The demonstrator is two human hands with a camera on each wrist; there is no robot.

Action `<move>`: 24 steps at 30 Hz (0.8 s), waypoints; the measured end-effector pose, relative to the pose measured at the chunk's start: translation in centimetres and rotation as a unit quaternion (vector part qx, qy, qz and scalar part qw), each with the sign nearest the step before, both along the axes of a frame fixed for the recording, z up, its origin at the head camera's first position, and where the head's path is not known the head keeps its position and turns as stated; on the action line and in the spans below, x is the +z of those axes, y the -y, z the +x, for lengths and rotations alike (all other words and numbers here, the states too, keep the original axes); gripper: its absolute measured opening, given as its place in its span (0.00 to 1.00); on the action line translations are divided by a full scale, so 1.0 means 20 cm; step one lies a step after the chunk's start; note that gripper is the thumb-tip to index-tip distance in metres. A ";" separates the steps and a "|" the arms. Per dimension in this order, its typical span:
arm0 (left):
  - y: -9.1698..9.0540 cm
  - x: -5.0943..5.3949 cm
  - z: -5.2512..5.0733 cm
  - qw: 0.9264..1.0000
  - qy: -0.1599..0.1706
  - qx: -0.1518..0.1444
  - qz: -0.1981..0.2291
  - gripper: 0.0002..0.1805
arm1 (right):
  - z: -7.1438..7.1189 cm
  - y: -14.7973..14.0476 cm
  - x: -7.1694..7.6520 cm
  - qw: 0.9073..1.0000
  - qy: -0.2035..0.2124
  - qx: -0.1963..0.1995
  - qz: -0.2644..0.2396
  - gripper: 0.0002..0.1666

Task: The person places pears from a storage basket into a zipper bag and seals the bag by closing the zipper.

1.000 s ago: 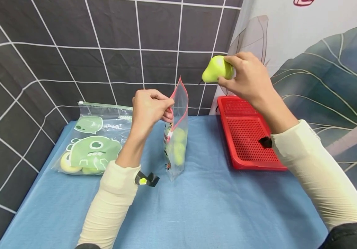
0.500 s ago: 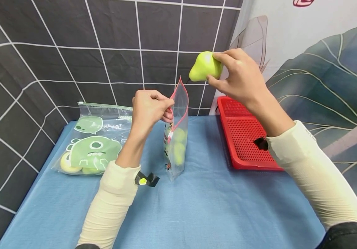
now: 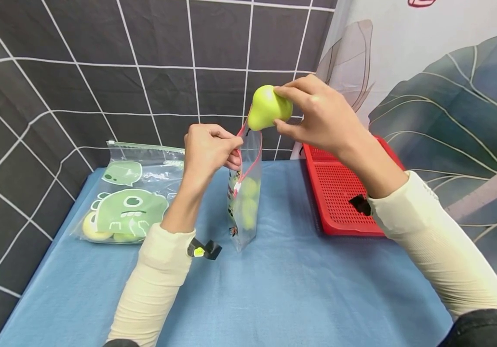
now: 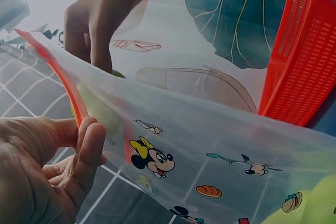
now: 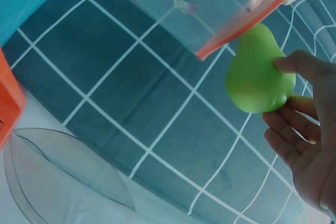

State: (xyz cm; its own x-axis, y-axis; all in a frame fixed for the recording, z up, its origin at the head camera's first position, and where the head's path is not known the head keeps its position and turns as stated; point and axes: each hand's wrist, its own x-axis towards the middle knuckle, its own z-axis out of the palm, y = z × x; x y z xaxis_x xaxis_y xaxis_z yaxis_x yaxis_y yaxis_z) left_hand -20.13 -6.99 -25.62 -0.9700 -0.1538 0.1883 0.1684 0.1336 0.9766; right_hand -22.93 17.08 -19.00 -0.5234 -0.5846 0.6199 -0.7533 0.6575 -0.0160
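Observation:
A green pear [image 3: 269, 107] is pinched between the thumb and fingers of my right hand [image 3: 317, 113], its stem end tilted down at the mouth of a clear zip bag [image 3: 250, 159]. The right wrist view shows the pear [image 5: 258, 72] beside the bag's red-edged opening. My left hand [image 3: 211, 152] pinches the red zip edge and holds the bag upright and parted. Several green fruits [image 3: 248, 205] lie low in this bag. Cartoon mouse prints [image 4: 152, 157] show on its side in the left wrist view.
To the left lies a second zip bag [image 3: 133, 207] with a green monster print and fruit inside. A red perforated basket [image 3: 339, 193] stands at the right, partly behind my right forearm. Blue cloth [image 3: 265, 289] covers the table, and a dark gridded sheet [image 3: 153, 48] hangs behind.
My right hand has carried the pear leftward, first slightly up and then down, from beside the bag to over its mouth. The left hand and the bag have stayed in place.

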 end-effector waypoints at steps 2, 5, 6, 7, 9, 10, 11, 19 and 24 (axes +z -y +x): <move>0.00 0.00 0.00 1.000 -0.001 -0.001 0.003 0.03 | 0.02 0.01 0.01 1.000 -0.004 0.014 0.011 0.32; 0.01 0.00 0.00 1.000 -0.003 -0.002 0.006 0.04 | 0.03 0.03 0.01 0.999 -0.005 0.036 0.026 0.31; 0.01 0.00 0.00 1.000 -0.003 -0.001 0.006 0.04 | 0.04 0.03 0.01 0.998 -0.007 0.043 0.034 0.30; 0.01 0.00 0.00 1.000 -0.002 0.001 0.005 0.04 | 0.04 0.04 0.02 0.998 -0.006 0.049 0.042 0.30; 0.01 0.01 0.00 1.000 0.004 0.002 0.003 0.04 | 0.05 0.04 0.02 0.996 -0.001 0.058 0.060 0.30; 0.01 0.01 0.00 1.000 0.007 0.001 0.002 0.04 | 0.05 0.05 0.02 0.996 0.002 0.060 0.071 0.31; 0.01 0.01 0.00 1.000 0.010 0.000 -0.001 0.04 | 0.06 0.05 0.02 0.995 0.005 0.060 0.082 0.31; 0.00 0.02 -0.01 1.000 0.023 -0.002 0.001 0.03 | 0.11 0.07 0.02 0.987 0.056 0.051 0.140 0.30; 0.01 0.02 0.00 1.000 0.022 -0.006 0.010 0.05 | 0.12 0.09 0.02 0.982 0.077 0.048 0.165 0.28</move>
